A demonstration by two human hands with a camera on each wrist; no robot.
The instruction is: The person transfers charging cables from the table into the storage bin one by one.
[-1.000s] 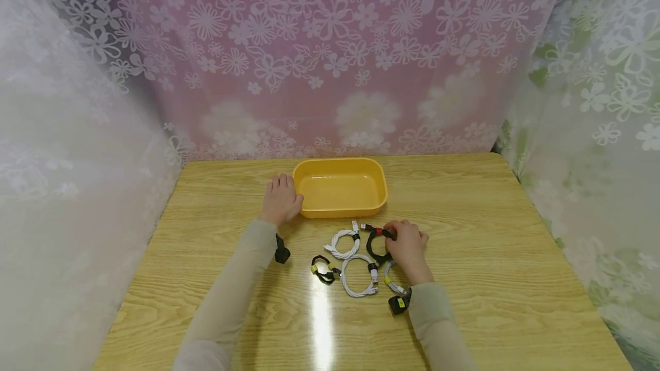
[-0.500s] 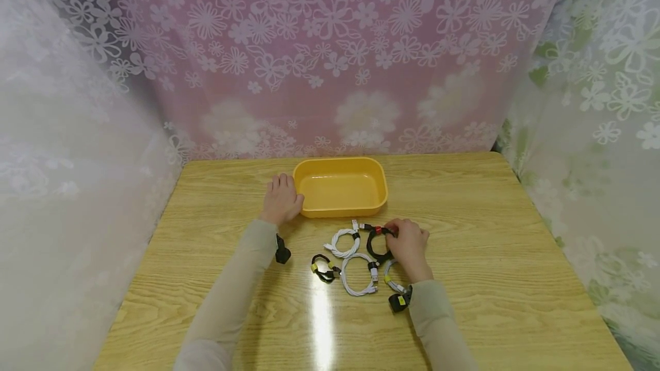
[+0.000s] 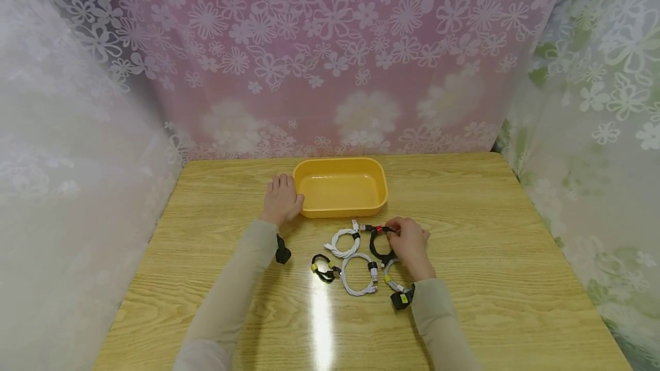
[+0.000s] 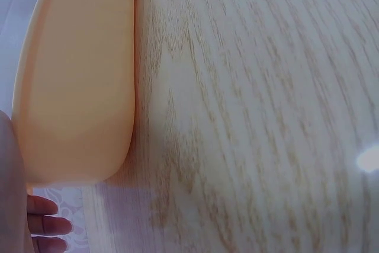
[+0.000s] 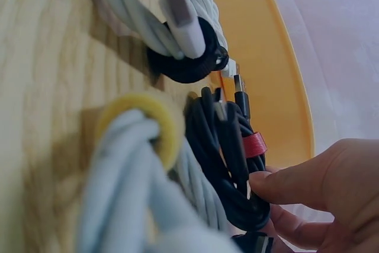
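Observation:
My left hand [image 3: 281, 199] grips the left end of a yellow plastic tub [image 3: 341, 212]; its thumb is at the rim and its fingers [image 4: 50, 224] hang beside the end wall. My right hand [image 3: 411, 246] pinches a coiled black USB cable [image 5: 228, 164] with a red tie, thumb over the coil. The coil is partly hidden behind the hand in the head view. Right beside it lies a grey-white cable coil [image 3: 393, 280] with a yellow tie, large and blurred in the right wrist view.
Left of the right hand lie a white twisted cable coil [image 3: 344, 252], a larger white coil [image 3: 344, 279] with a black tie, and a small black coil [image 3: 319, 259] with yellow ties. A floral curtain [image 3: 330, 73] hangs behind the wooden table [image 3: 495, 279].
My right hand has shifted slightly to the right, and the black cable has moved a little right with it. The left hand and tub stay in place.

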